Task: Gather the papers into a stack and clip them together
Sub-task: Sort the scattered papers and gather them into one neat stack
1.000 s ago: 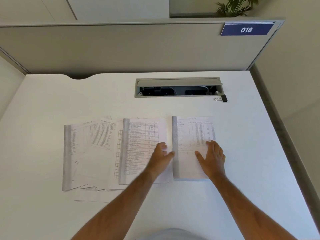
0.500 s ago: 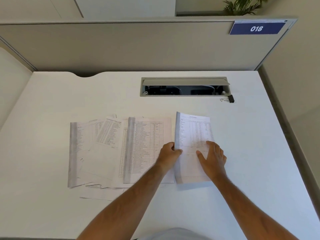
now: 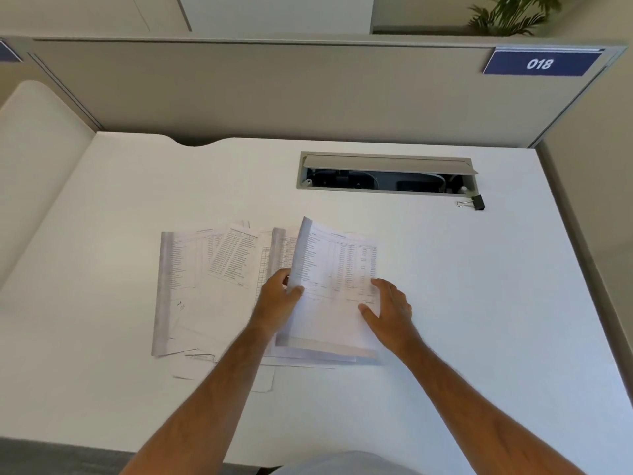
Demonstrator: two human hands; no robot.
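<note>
Several printed sheets lie fanned out on the white desk [image 3: 479, 303]. The rightmost sheet [image 3: 337, 269] is lifted at its left edge, where my left hand [image 3: 279, 299] pinches it. My right hand [image 3: 388, 311] rests flat on that sheet's right side, fingers spread. This sheet now overlaps the middle sheet [image 3: 281, 245] beneath it. The left sheets [image 3: 191, 269] lie flat and overlapping. A black binder clip [image 3: 474, 202] sits alone at the far right, below the cable slot.
An open cable slot [image 3: 387, 174] with a grey flap cuts into the desk's back. Grey partition panels [image 3: 274, 90] wall the back and right sides. A blue "018" sign [image 3: 539, 63] hangs top right.
My left hand took hold of the right sheet's left edge and lifted it. Both hands slid that sheet leftward over the middle sheet.
</note>
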